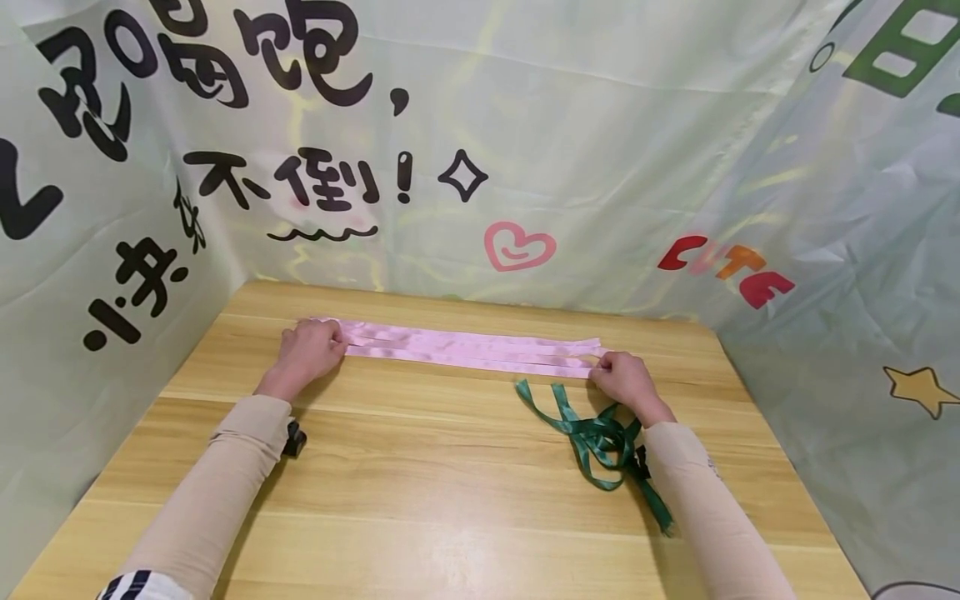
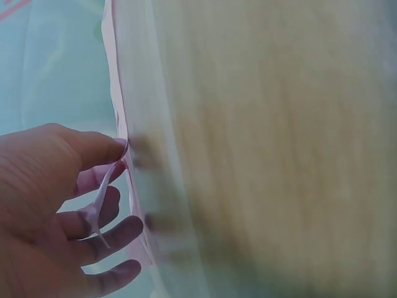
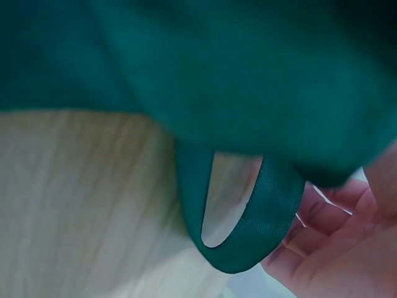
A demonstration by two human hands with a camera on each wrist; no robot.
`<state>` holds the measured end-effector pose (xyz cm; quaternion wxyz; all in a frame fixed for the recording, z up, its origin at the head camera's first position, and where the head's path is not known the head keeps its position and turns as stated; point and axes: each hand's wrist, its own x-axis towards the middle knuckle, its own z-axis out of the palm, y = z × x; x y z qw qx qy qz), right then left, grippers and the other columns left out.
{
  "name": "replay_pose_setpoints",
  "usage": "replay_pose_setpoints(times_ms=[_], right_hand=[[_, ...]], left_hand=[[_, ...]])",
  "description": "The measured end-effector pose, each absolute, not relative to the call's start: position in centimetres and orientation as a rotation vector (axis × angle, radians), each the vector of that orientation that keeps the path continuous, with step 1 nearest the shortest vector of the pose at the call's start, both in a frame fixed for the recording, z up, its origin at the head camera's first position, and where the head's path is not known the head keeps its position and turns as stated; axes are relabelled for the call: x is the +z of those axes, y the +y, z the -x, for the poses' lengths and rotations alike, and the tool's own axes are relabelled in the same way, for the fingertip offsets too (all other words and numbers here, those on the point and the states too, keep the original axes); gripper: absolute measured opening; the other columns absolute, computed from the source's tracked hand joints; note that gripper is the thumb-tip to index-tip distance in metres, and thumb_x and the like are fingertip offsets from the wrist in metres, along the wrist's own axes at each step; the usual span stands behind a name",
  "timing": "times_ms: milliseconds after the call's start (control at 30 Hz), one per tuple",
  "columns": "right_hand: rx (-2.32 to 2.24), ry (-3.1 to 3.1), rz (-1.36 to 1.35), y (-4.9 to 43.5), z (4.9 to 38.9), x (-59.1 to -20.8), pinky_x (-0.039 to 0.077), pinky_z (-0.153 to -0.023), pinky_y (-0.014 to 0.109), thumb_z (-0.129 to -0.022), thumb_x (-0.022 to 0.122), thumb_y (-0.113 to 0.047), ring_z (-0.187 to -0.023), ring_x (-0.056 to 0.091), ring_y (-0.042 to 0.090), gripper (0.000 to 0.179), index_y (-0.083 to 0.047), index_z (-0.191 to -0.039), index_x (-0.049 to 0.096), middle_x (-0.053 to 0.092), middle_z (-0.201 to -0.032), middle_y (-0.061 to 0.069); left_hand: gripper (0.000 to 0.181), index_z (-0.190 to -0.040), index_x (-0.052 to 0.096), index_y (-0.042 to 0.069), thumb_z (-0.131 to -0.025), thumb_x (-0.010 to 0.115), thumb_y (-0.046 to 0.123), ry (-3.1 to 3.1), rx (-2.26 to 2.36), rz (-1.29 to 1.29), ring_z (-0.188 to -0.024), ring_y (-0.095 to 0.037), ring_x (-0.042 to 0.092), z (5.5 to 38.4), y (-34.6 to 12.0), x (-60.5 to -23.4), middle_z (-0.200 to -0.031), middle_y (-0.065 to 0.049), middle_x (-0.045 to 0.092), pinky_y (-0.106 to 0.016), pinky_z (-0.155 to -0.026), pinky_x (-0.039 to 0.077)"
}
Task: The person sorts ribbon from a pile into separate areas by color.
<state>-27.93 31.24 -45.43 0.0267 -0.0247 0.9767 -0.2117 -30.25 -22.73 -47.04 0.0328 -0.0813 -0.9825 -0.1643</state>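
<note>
Flat strips of pink satin ribbon lie side by side across the back of the table. My left hand is at their left end; in the left wrist view its thumb and index finger pinch a ribbon end, with the other fingers spread loosely. At the right end, my right hand pinches the pink ribbon with curled fingers. A tangle of dark green ribbon lies below and beside the right wrist. In the right wrist view, green ribbon fills the upper part and hides the right fingertips.
The wooden table runs back to a printed cloth backdrop that also rises at both sides. A small black device sits on the left wrist. Beige sleeves cover both forearms.
</note>
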Motion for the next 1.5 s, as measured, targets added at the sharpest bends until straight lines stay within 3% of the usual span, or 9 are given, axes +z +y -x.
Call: replay_pose_setpoints(times_ms=[267,433,600,700,867,1100,1300,1500], right_hand=[[-0.622,3.013,0.063,31.3,27.6,-45.2,0.043,-0.069,0.035,-0.098,0.067,-0.020,-0.075,0.054,0.026,0.020,0.000,-0.095,0.069,0.065,-0.084,0.013],[-0.619,3.030,0.031,31.4,27.1,-44.6,0.051,-0.077,0.045,-0.098,0.065,-0.019,-0.085,0.059,0.033,0.029,0.006,-0.111,0.068,0.069,-0.104,0.024],[-0.649,3.063,0.002,31.7,26.4,-44.2,0.048,-0.094,0.061,-0.100,0.062,-0.022,-0.112,0.057,0.049,0.042,0.007,-0.130,0.063,0.055,-0.136,0.039],[-0.677,3.071,-0.010,31.8,26.0,-44.0,0.045,-0.097,0.065,-0.101,0.062,-0.023,-0.123,0.051,0.055,0.044,0.006,-0.133,0.061,0.048,-0.144,0.040],[-0.725,3.075,0.062,31.6,25.1,-43.7,0.047,-0.097,0.063,-0.103,0.061,-0.024,-0.122,0.054,0.052,0.043,0.005,-0.134,0.062,0.049,-0.145,0.039],[-0.758,3.073,0.154,30.7,23.9,-43.2,0.048,-0.099,0.063,-0.104,0.063,-0.023,-0.122,0.057,0.051,0.041,0.005,-0.133,0.065,0.055,-0.143,0.035],[-0.728,3.088,0.232,29.7,23.0,-43.0,0.051,-0.092,0.059,-0.102,0.066,-0.021,-0.109,0.062,0.044,0.033,0.002,-0.126,0.068,0.062,-0.135,0.031],[-0.716,3.060,0.337,28.9,22.2,-43.4,0.052,-0.095,0.059,-0.102,0.068,-0.020,-0.116,0.064,0.045,0.029,0.001,-0.122,0.070,0.069,-0.129,0.026]], left_hand=[[0.024,-0.113,0.065,0.003,-0.103,0.060,0.024,-3.022,-0.534,0.221,-0.103,-0.045,0.057,30.0,-22.6,-46.9,-0.105,-0.022,0.064,-0.062,-0.089,0.043],[0.032,-0.123,0.063,0.002,-0.104,0.056,0.026,-2.999,-0.528,0.220,-0.107,-0.048,0.056,29.9,-22.4,-46.6,-0.114,-0.026,0.063,-0.064,-0.092,0.042],[0.036,-0.127,0.063,0.001,-0.103,0.055,0.025,-2.943,-0.543,0.256,-0.114,-0.050,0.055,29.7,-21.8,-45.9,-0.121,-0.028,0.064,-0.065,-0.094,0.041],[0.036,-0.127,0.064,0.000,-0.102,0.055,0.025,-2.906,-0.538,0.308,-0.117,-0.051,0.056,29.5,-20.9,-45.5,-0.123,-0.028,0.065,-0.066,-0.094,0.042],[0.035,-0.127,0.066,0.000,-0.103,0.059,0.025,-2.867,-0.518,0.404,-0.121,-0.051,0.058,29.2,-18.8,-44.8,-0.123,-0.028,0.067,-0.073,-0.101,0.040],[0.032,-0.126,0.068,0.005,-0.102,0.066,0.025,-2.812,-0.512,0.549,-0.117,-0.046,0.063,28.0,-14.9,-44.0,-0.119,-0.022,0.071,-0.064,-0.096,0.047],[0.033,-0.129,0.069,0.008,-0.102,0.067,0.027,-2.795,-0.558,0.640,-0.115,-0.041,0.065,27.3,-11.8,-44.1,-0.118,-0.018,0.072,-0.062,-0.096,0.049],[0.033,-0.129,0.071,0.009,-0.101,0.070,0.025,-2.774,-0.586,0.755,-0.109,-0.037,0.067,26.6,-8.8,-44.3,-0.112,-0.014,0.074,-0.061,-0.095,0.050]])
